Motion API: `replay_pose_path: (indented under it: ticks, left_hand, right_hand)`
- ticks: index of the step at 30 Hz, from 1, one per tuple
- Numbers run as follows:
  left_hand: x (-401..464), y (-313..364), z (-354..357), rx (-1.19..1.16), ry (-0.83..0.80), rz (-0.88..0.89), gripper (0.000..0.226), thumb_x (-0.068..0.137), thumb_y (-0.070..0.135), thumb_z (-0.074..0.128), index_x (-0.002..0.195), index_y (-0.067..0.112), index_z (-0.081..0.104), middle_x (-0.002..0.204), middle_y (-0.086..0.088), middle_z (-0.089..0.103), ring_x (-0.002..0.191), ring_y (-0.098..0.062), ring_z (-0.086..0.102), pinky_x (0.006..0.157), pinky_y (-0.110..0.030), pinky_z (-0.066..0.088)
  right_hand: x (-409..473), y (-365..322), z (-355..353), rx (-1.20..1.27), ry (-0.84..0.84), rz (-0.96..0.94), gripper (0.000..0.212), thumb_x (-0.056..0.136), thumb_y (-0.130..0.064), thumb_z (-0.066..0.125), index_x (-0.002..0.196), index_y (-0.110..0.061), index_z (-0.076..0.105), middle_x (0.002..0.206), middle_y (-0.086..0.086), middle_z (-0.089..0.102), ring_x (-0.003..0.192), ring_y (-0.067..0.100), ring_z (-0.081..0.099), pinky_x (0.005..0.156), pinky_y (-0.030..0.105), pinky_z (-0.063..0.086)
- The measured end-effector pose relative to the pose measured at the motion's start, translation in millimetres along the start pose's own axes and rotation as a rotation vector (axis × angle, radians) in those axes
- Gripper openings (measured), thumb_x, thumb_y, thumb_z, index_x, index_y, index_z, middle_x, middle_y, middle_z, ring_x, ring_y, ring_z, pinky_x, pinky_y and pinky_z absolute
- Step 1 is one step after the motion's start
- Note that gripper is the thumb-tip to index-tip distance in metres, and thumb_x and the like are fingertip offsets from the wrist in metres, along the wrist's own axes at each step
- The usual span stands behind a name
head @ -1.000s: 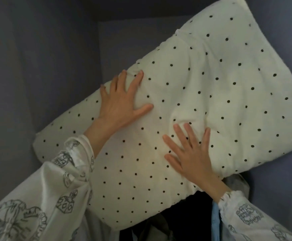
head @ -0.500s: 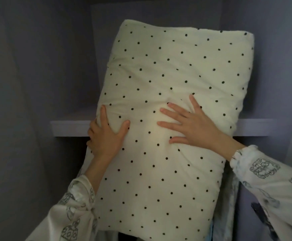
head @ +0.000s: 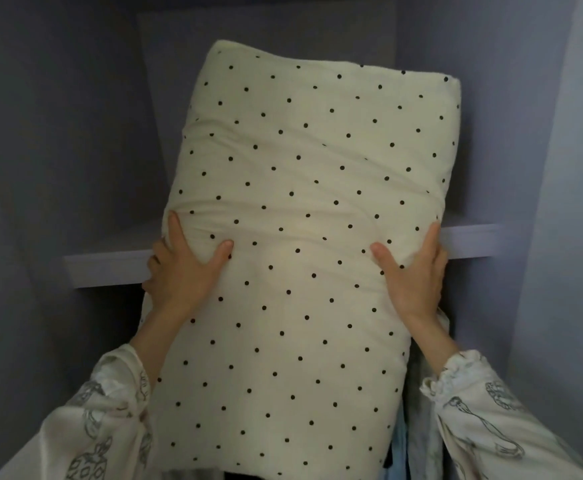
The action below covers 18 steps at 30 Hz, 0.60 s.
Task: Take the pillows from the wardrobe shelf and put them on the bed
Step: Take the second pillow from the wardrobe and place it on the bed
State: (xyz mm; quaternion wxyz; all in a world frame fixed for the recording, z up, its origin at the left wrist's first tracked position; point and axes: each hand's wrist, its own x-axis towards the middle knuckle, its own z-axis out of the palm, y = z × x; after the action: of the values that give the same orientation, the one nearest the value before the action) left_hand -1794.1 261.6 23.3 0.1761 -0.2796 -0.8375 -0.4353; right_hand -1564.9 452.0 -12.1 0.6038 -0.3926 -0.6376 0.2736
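A cream pillow (head: 304, 209) with small black dots stands upright on its long axis in front of the wardrobe shelf (head: 110, 266). Its top half rises above the shelf edge and its lower half hangs below it. My left hand (head: 186, 271) grips the pillow's left side at shelf height, thumb on the front and fingers wrapped behind. On the opposite edge, at the same height, my right hand (head: 413, 275) holds the pillow the same way. No other pillow shows.
Grey-violet wardrobe walls (head: 58, 133) close in on the left, back and right. Below the shelf, hanging clothes (head: 421, 427) in pale blue and dark cloth show behind the pillow's lower right corner.
The pillow has turned from a slanted lie to upright. Both hands have slid from its face to its side edges and now clasp it.
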Motion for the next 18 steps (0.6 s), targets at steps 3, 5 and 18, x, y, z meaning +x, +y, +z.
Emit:
replay_pose_path:
  ticks: [3,5,18]
  left_hand:
    - [6.8,-1.1,-6.0,-0.045,-0.046,0.007,0.109,0.065,0.080,0.052,0.143,0.040,-0.012,0.152,-0.012,0.016,0.135,-0.040,0.023,0.104,-0.064,0.025]
    - [9.6,-2.5,-8.3,-0.109,-0.073,0.004,0.114,0.059,0.081,0.056,0.142,0.041,-0.012,0.152,-0.011,0.015,0.136,-0.039,0.021,0.106,-0.064,0.023]
    - [28.2,-13.3,-25.6,-0.434,-0.342,0.047,0.144,0.030,0.074,0.079,0.141,0.045,-0.008,0.152,0.010,0.021,0.137,-0.019,0.028,0.112,-0.049,0.027]
  right_hand:
    - [3.1,-1.6,1.7,0.051,-0.003,0.080,0.105,0.069,-0.056,0.071,0.147,-0.022,0.011,0.146,0.012,0.025,0.132,0.030,0.030,0.103,0.042,0.031]
    - [5.2,-3.3,4.1,0.112,-0.014,0.176,0.106,0.065,-0.055,0.075,0.146,-0.017,0.018,0.144,0.012,0.029,0.131,0.031,0.033,0.103,0.041,0.031]
    - [11.4,7.5,6.1,0.460,-0.126,0.371,0.106,0.051,-0.051,0.083,0.139,-0.025,0.029,0.121,-0.011,0.048,0.108,0.014,0.049,0.093,0.032,0.040]
